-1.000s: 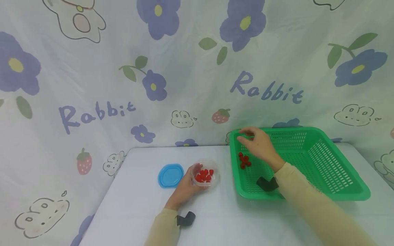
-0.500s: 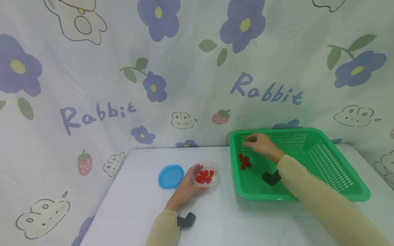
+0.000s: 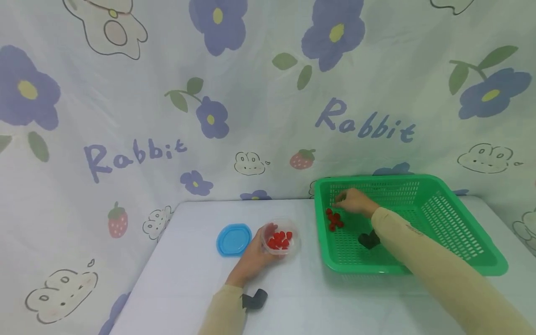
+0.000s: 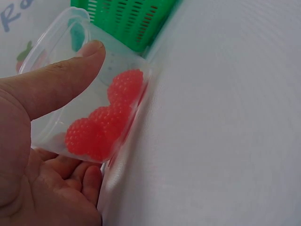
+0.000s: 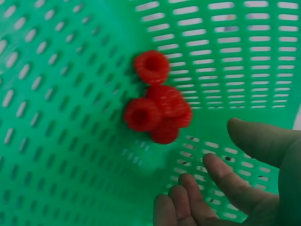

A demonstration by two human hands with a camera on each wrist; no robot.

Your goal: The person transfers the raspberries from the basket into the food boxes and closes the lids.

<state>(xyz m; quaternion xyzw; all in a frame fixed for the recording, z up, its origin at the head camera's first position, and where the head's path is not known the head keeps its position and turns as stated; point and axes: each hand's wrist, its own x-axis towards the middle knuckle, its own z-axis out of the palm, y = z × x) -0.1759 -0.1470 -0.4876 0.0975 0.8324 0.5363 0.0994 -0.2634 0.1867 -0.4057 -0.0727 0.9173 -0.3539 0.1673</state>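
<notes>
My left hand (image 3: 253,257) grips a clear plastic cup (image 4: 99,89) on the white table, thumb along its near side and fingers around the far side. Several red raspberries (image 4: 106,127) lie in the bottom of that cup. Inside the green basket (image 5: 70,155), my right hand (image 3: 354,202) reaches down near the left wall with nothing between thumb and fingers. A small cluster of raspberries (image 5: 162,106) sits in the basket's corner, just ahead of the right fingertips in the right wrist view.
A blue lid (image 3: 233,240) lies on the white table (image 3: 293,298) to the left of the cup. The patterned curtain (image 3: 268,93) hangs behind the table. The basket's raised rim (image 3: 471,221) stands around the right hand.
My right hand has lowered into the basket, coming closer to the raspberries at the left wall. The left hand and the cup hold their place.
</notes>
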